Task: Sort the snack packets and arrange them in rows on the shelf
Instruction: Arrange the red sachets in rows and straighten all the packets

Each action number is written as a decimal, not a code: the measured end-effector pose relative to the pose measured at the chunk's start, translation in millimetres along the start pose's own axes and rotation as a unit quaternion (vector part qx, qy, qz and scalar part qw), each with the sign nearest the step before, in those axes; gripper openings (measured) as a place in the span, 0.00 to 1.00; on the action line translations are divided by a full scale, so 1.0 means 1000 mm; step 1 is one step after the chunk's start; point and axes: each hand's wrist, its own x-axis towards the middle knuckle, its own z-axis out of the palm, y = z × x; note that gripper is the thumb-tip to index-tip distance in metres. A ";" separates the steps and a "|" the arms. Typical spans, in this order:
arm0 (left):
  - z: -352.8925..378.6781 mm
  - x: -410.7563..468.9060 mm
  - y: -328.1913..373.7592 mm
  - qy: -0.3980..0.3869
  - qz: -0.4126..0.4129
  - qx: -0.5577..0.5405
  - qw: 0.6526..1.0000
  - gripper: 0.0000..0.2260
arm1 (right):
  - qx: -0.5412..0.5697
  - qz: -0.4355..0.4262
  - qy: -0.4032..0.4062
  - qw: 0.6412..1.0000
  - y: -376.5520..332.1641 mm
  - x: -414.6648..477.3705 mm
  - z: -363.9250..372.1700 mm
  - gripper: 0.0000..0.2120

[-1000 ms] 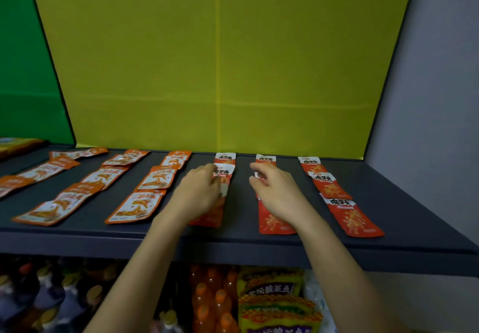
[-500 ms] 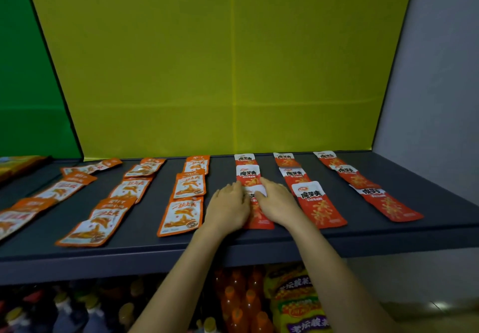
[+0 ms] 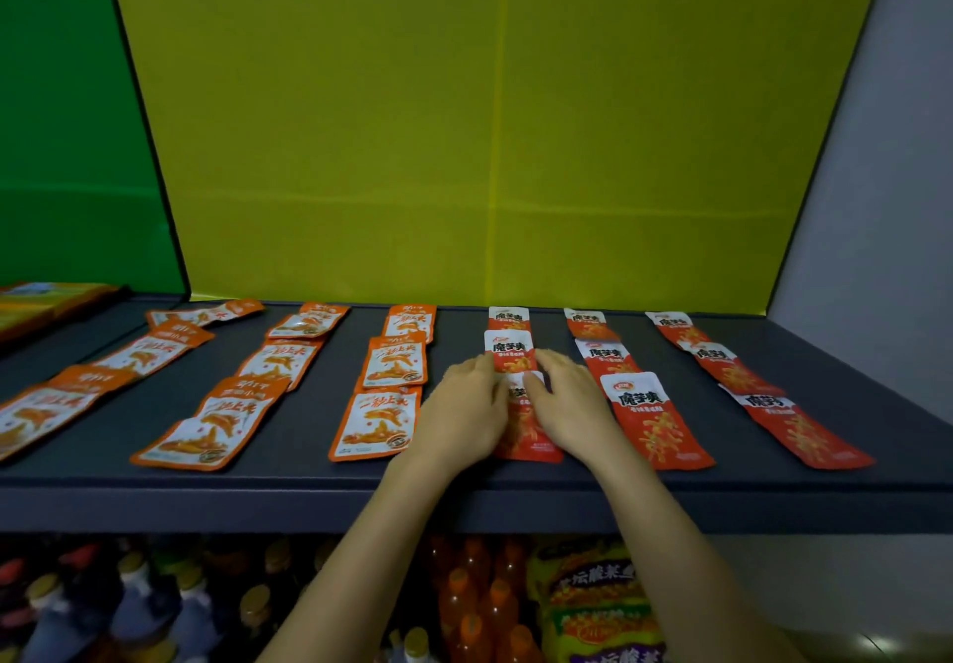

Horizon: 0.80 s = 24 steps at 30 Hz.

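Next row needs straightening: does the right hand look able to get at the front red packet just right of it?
Probably yes: the right hand lies beside that front red packet, nothing between them.

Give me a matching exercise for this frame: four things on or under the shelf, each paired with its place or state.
Things:
1. front red packet
2. orange packets
3. drink bottles
4. rightmost red row

Places or states:
A. below the shelf
B. nearest the grey wall
C. on the shelf's left half
D. under the left hand and right hand

Pairs: 1-D, 2-C, 3-A, 4-B
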 end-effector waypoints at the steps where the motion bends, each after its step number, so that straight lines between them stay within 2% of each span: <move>1: -0.008 -0.003 0.000 0.017 0.004 0.000 1.000 0.15 | -0.002 -0.011 0.010 1.000 -0.002 0.000 0.000 0.18; 4: -0.039 -0.012 -0.009 0.065 0.007 0.005 0.998 0.16 | 0.020 -0.035 0.014 0.999 -0.020 -0.002 -0.002 0.20; 7: -0.068 -0.015 -0.035 0.090 -0.017 0.007 0.996 0.15 | 0.051 -0.066 -0.015 0.996 -0.047 0.000 0.005 0.20; 9: -0.077 -0.013 -0.055 0.068 -0.060 0.026 0.996 0.16 | 0.071 -0.060 -0.045 0.995 -0.065 0.002 0.015 0.20; 12: -0.076 -0.015 -0.081 -0.015 -0.116 0.049 0.992 0.15 | 0.068 -0.035 -0.068 0.995 -0.085 0.003 0.035 0.18; 16: -0.062 -0.018 -0.099 -0.040 -0.079 0.034 0.995 0.12 | 0.034 -0.010 -0.069 0.997 -0.091 -0.002 0.059 0.17; 24: -0.061 -0.018 -0.105 -0.050 -0.020 0.060 0.997 0.15 | -0.021 0.008 -0.045 0.999 -0.094 -0.010 0.068 0.21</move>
